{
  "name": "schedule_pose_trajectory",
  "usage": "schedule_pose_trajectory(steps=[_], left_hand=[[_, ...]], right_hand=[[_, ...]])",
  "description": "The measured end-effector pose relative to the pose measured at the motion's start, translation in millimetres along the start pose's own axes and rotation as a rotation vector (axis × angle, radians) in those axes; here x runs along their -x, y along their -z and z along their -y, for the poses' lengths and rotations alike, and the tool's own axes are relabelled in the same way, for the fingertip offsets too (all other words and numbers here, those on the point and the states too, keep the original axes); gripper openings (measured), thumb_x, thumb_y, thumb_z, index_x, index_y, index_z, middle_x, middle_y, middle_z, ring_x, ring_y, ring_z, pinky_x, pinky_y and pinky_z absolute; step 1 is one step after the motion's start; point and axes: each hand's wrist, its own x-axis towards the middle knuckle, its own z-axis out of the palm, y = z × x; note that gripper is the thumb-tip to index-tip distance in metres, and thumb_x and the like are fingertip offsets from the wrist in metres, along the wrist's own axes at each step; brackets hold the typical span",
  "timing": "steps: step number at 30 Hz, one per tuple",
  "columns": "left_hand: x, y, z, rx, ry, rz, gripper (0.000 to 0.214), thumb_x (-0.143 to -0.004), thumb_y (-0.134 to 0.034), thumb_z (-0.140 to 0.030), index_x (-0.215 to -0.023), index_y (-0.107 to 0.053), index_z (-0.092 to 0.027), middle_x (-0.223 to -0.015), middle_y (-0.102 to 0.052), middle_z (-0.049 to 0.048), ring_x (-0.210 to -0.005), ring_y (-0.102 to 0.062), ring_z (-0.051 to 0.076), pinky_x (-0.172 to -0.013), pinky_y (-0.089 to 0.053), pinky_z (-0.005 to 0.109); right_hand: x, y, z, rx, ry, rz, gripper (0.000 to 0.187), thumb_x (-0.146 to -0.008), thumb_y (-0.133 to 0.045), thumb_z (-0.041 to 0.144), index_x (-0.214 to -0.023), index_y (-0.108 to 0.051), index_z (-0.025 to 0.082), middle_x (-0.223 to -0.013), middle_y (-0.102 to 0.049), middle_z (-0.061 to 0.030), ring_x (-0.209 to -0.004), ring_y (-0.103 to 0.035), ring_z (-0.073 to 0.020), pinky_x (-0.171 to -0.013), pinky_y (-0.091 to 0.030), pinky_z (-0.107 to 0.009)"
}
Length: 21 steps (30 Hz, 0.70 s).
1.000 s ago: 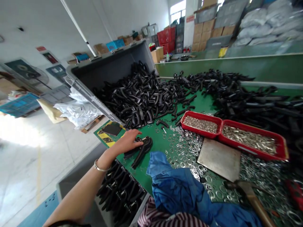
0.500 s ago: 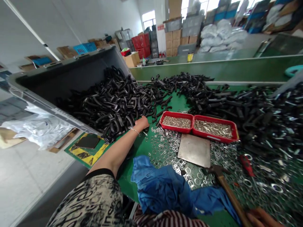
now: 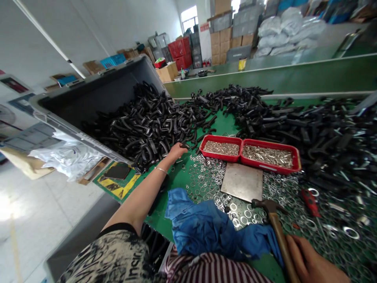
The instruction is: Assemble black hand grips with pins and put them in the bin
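Observation:
My left hand (image 3: 177,151) is stretched out to the front edge of a heap of black curved parts (image 3: 153,122). Its fingers are closed around one black part (image 3: 185,146), of which only the end shows. At the lower right, my right hand (image 3: 313,259) grips the wooden handle of a claw hammer (image 3: 278,232). The hammer's head lies by the corner of a flat metal plate (image 3: 242,182). Between my hands, a crumpled blue cloth (image 3: 206,224) is spread on the green table near my body.
A grey bin (image 3: 67,129) lies tipped on its side, spilling black parts. Two red trays (image 3: 221,156) of small metal pieces stand behind the plate. Loose rings (image 3: 203,184) cover the table, and a red-handled screwdriver (image 3: 310,202) lies right. More black parts (image 3: 324,137) are piled there.
My left hand has shifted slightly away from me, and the black part now shows at its fingertips. My right hand has come further into view along the hammer handle. The view has turned slightly left.

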Motion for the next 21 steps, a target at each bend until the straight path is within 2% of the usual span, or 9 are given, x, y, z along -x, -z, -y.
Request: schedule_pose_trajectory(steps=[2, 4, 7, 10, 13, 15, 17, 20, 21], left_hand=[[6.1, -13.1, -8.5, -0.046, -0.014, 0.049, 0.028, -0.073, -0.068, -0.028, -0.096, -0.064, -0.013, -0.081, -0.069, 0.0075, -0.078, -0.066, 0.021, -0.07, -0.048, 0.026], [11.0, -22.6, -19.1, -0.1, -0.036, 0.104, 0.021, -0.073, -0.067, -0.024, -0.091, -0.064, -0.014, -0.081, -0.069, 0.0082, -0.084, -0.066, 0.023, -0.076, -0.047, 0.027], [5.6, -30.4, -29.6, -0.178, -0.05, 0.244, 0.016, -0.079, -0.058, -0.024, -0.08, -0.061, -0.009, -0.062, -0.062, 0.0069, -0.067, -0.064, 0.021, -0.069, -0.046, 0.028], [-11.9, -36.0, -30.4, -0.246, -0.062, 0.359, 0.026, -0.08, -0.056, -0.031, -0.065, -0.058, -0.011, -0.046, -0.053, 0.0059, -0.052, -0.059, 0.021, -0.058, -0.043, 0.027], [-24.8, -37.9, -23.4, -0.242, -0.065, 0.403, 0.029, -0.072, -0.062, -0.039, -0.055, -0.053, -0.018, -0.039, -0.05, 0.0076, -0.043, -0.056, 0.024, -0.051, -0.04, 0.029], [-26.8, -34.7, -17.3, -0.163, -0.04, 0.383, 0.028, -0.066, -0.066, -0.039, -0.051, -0.051, -0.021, -0.038, -0.051, 0.0092, -0.04, -0.054, 0.026, -0.049, -0.039, 0.032], [-20.5, -26.9, -13.8, -0.046, -0.029, 0.288, 0.027, -0.062, -0.068, -0.039, -0.051, -0.05, -0.022, -0.04, -0.055, 0.0102, -0.041, -0.055, 0.027, -0.049, -0.039, 0.033], [10.0, -14.2, -18.2, 0.203, -0.073, 0.082, 0.031, -0.064, -0.07, -0.047, -0.065, -0.055, -0.02, -0.051, -0.064, 0.0077, -0.051, -0.061, 0.025, -0.052, -0.043, 0.03], [24.5, -13.3, -23.0, 0.341, -0.109, 0.063, 0.037, -0.066, -0.07, -0.052, -0.074, -0.057, -0.018, -0.059, -0.068, 0.0057, -0.057, -0.064, 0.024, -0.054, -0.045, 0.029]], right_hand=[[0.9, 4.4, 7.2, -0.014, 0.007, -0.016, 0.045, -0.096, -0.032, 0.051, -0.1, -0.067, 0.023, -0.066, -0.073, -0.0061, -0.051, -0.07, -0.028, -0.043, -0.045, -0.032], [4.1, 14.2, 13.3, -0.117, 0.037, 0.02, 0.043, -0.098, -0.032, 0.049, -0.103, -0.065, 0.022, -0.069, -0.073, -0.0051, -0.059, -0.072, -0.0255, -0.051, -0.049, -0.031], [9.5, 33.7, 10.1, -0.353, 0.028, 0.034, 0.035, -0.102, -0.034, 0.044, -0.115, -0.059, 0.023, -0.093, -0.075, -0.0048, -0.078, -0.073, -0.0195, -0.07, -0.054, -0.028], [9.8, 54.4, -20.7, -0.347, -0.095, -0.112, 0.032, -0.101, -0.038, 0.042, -0.12, -0.056, 0.024, -0.108, -0.072, -0.0067, -0.091, -0.07, -0.0194, -0.081, -0.053, -0.029], [-2.6, 75.1, -77.0, -0.121, -0.241, -0.235, 0.032, -0.1, -0.038, 0.039, -0.118, -0.056, 0.02, -0.114, -0.068, -0.0103, -0.102, -0.066, -0.0215, -0.09, -0.05, -0.032], [-18.5, 87.0, -115.4, 0.033, -0.329, -0.246, 0.031, -0.098, -0.038, 0.035, -0.115, -0.057, 0.017, -0.115, -0.065, -0.0139, -0.107, -0.063, -0.0244, -0.094, -0.048, -0.036], [-34.8, 96.8, -143.6, 0.115, -0.392, -0.251, 0.031, -0.096, -0.038, 0.035, -0.11, -0.058, 0.016, -0.113, -0.062, -0.0171, -0.105, -0.062, -0.0286, -0.088, -0.049, -0.041], [-49.6, 105.7, -165.9, 0.166, -0.415, -0.269, 0.024, -0.09, -0.043, 0.036, -0.091, -0.06, 0.018, -0.1, -0.061, -0.0155, -0.085, -0.065, -0.0287, -0.073, -0.051, -0.041], [-52.1, 106.1, -171.7, 0.168, -0.395, -0.276, 0.02, -0.086, -0.046, 0.035, -0.081, -0.058, 0.02, -0.092, -0.062, -0.0135, -0.078, -0.065, -0.0273, -0.07, -0.051, -0.041]])
